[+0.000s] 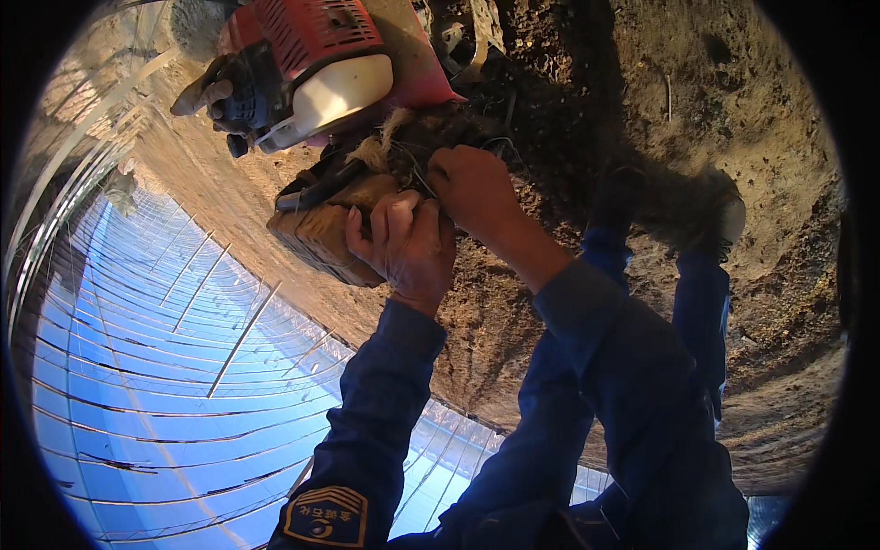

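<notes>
Red engine [316,41], and there, just beside it, sat frayed twine [374,152]! The right hand [478,194] seemingly pinched a thin strand [420,179]; the left hand [411,240] curled against the brown block [316,240], its grip impossible to tell. Twine was there, ends stuck out: apparently unfinished.

The machine [341,87] is cut off by the top edge. Whatever the left hand [410,247] and right hand [478,191] grip is mostly hidden. One shoe [726,218] looks blurred.
</notes>
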The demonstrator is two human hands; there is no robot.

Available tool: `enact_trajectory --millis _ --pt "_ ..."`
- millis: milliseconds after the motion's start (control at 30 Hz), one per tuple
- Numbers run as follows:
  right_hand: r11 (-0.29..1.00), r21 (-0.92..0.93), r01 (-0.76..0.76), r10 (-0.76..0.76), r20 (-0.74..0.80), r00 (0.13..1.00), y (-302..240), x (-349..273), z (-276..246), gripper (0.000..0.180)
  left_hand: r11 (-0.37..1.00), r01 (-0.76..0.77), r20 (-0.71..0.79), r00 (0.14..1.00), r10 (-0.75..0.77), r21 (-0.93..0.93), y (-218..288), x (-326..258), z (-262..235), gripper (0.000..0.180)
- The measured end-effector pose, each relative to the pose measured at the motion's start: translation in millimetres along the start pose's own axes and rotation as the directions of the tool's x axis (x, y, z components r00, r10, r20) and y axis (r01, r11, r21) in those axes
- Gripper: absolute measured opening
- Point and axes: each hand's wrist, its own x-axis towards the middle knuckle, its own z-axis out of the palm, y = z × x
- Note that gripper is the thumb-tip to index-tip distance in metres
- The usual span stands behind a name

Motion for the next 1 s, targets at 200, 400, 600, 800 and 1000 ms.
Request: enact_trajectory --millis 200,400,600,800,1000 --pt "0.997 -0.037 -0.066 0.072 0.185 0.980 -12 11 -12 0.020 0.995 0.003 -0.030 1.000 -0.006 -0.100 -1 2 -1 0.020" --pt "0.952 -0.227 -0.204 0.264 0.280 0.923 -23 40 -14 0.025 0.988 0.061 0.008 0.998 -0.060 -0.140 1 3 -3 0.017" --pt "0.887 0.068 -0.457 0.374 0.473 0.798 -19 41 -13 0.030 0.994 0.041 -0.035 0.998 -0.044 -0.098 0 5 1 0.015" --pt "0.915 0.112 -0.388 0.332 0.337 0.881 -16 26 -8 0.030 0.989 0.046 -0.014 0.999 -0.049 -0.139 0 3 -1 0.015" --pt "0.496 0.550 -0.671 0.339 0.589 0.733 -6 24 -13 0.020 0.986 0.050 -0.018 0.998 -0.053 -0.158 1 7 -3 0.013"
